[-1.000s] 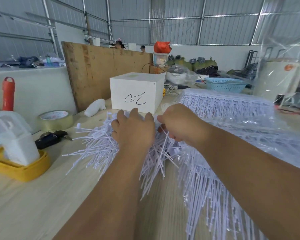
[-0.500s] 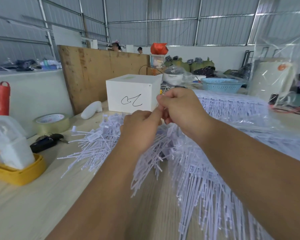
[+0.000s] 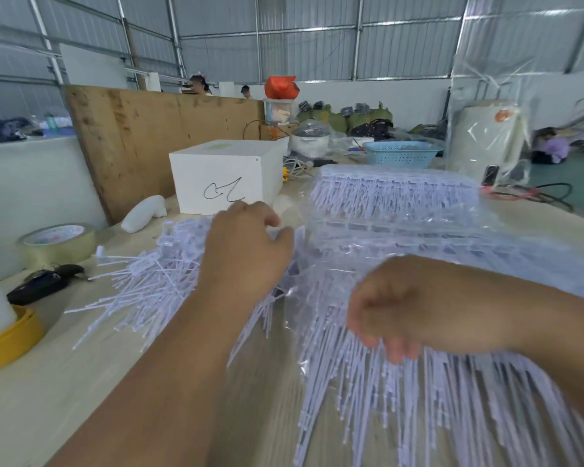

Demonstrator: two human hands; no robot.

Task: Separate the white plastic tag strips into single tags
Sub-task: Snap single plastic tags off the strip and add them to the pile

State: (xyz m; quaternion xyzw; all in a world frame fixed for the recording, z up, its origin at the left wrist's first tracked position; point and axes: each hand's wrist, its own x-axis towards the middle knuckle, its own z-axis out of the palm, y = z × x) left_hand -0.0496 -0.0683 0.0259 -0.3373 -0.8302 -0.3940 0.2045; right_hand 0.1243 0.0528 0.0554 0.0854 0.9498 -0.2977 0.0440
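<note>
A loose pile of single white tags (image 3: 155, 281) lies on the table left of centre. My left hand (image 3: 246, 254) hovers over the pile's far end with its fingers curled; the back of the hand hides whatever is inside them. White tag strips (image 3: 418, 399) in clear plastic spread across the right side, with a taller stack of strips (image 3: 395, 190) behind. My right hand (image 3: 385, 315) is low over the near strips, blurred, and its curled fingers grip the tags of one strip.
A white box (image 3: 226, 176) with a scribble stands behind the pile, in front of a plywood board (image 3: 155, 129). On the left are a tape roll (image 3: 58, 244), a black key fob (image 3: 38, 284) and a yellow holder (image 3: 11, 338). A blue basket (image 3: 402, 153) sits far right.
Both hands came down from the raised strip and parted. The left went to the loose pile; the right dropped toward me onto the strips.
</note>
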